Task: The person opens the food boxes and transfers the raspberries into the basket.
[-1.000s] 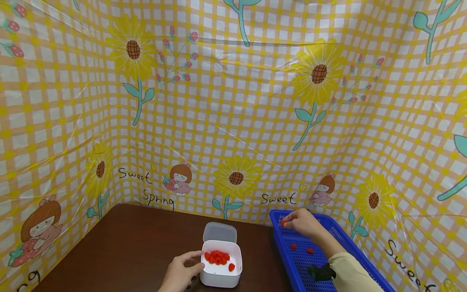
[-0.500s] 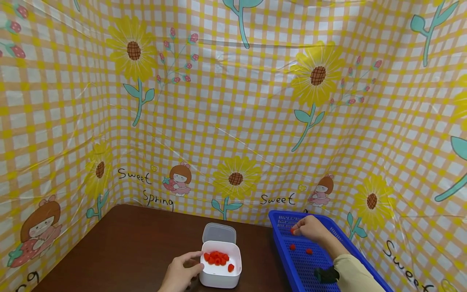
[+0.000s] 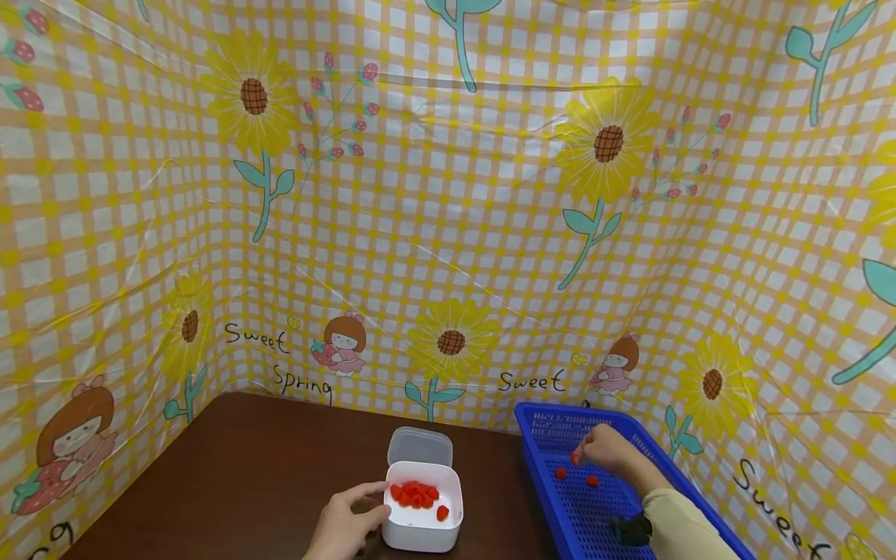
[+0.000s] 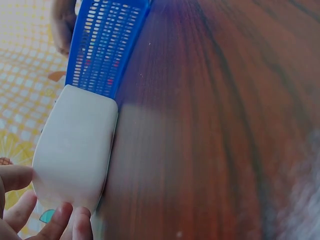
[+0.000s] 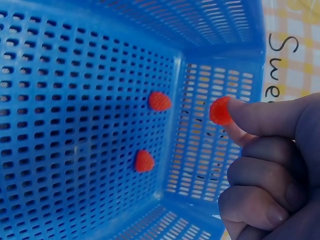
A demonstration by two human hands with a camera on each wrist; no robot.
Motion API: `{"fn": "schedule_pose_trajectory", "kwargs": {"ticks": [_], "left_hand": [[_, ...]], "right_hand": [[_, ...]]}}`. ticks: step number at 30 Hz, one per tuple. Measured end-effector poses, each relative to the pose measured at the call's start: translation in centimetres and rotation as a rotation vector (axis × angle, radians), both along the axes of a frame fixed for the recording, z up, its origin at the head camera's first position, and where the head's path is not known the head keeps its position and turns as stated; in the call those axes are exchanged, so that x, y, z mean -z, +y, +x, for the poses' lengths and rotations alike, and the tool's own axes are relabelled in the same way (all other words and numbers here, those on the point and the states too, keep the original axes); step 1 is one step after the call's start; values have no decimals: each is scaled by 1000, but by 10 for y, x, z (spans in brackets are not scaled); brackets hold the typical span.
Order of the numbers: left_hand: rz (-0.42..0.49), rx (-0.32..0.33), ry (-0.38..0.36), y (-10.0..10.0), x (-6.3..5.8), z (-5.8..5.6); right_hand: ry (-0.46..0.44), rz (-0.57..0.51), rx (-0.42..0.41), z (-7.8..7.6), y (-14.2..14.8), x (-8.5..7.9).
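Observation:
In the head view my left hand (image 3: 348, 519) rests its thumb and fingertips against the left side of a white lidded box (image 3: 420, 538). Its clear lid (image 3: 420, 447) is tipped back. Several red raspberries (image 3: 416, 495) cluster inside, one lying apart. On the right, my right hand (image 3: 607, 449) is over a blue basket (image 3: 542, 505), pinching one raspberry (image 5: 220, 111) between thumb and index finger; the other fingers are curled. Two more raspberries, one (image 5: 159, 101) beside the other (image 5: 145, 161), lie on the basket floor. The left wrist view shows only the box's outer wall (image 4: 77, 140).
A dark brown table (image 3: 266, 467) carries both containers, with the basket to the right of the box. A checked sunflower cloth (image 3: 448, 233) rises behind and at both sides. A dark object (image 3: 632, 530) shows by the right sleeve (image 3: 682, 521).
My right hand has moved from the basket's far left edge toward the near right with the pinched raspberry, lower in the view. My left hand and the box have stayed put.

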State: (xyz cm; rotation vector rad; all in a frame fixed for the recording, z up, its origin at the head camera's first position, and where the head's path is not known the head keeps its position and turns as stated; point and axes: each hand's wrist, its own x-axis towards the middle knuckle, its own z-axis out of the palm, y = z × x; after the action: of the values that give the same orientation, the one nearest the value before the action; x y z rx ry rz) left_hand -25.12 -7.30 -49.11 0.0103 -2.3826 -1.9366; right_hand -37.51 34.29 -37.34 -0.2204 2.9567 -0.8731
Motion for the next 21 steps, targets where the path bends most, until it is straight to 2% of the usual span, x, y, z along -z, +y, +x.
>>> {"fn": "schedule_pose_trajectory", "kwargs": {"ticks": [7, 12, 21], "left_hand": [[-3, 3, -1, 0, -2, 1], [-4, 1, -16, 0, -3, 0], [-10, -4, -10, 1, -1, -1]], "right_hand": [[-48, 16, 8, -7, 10, 11], [-99, 30, 47, -13, 17, 19], [-173, 16, 60, -11, 22, 23]]}}
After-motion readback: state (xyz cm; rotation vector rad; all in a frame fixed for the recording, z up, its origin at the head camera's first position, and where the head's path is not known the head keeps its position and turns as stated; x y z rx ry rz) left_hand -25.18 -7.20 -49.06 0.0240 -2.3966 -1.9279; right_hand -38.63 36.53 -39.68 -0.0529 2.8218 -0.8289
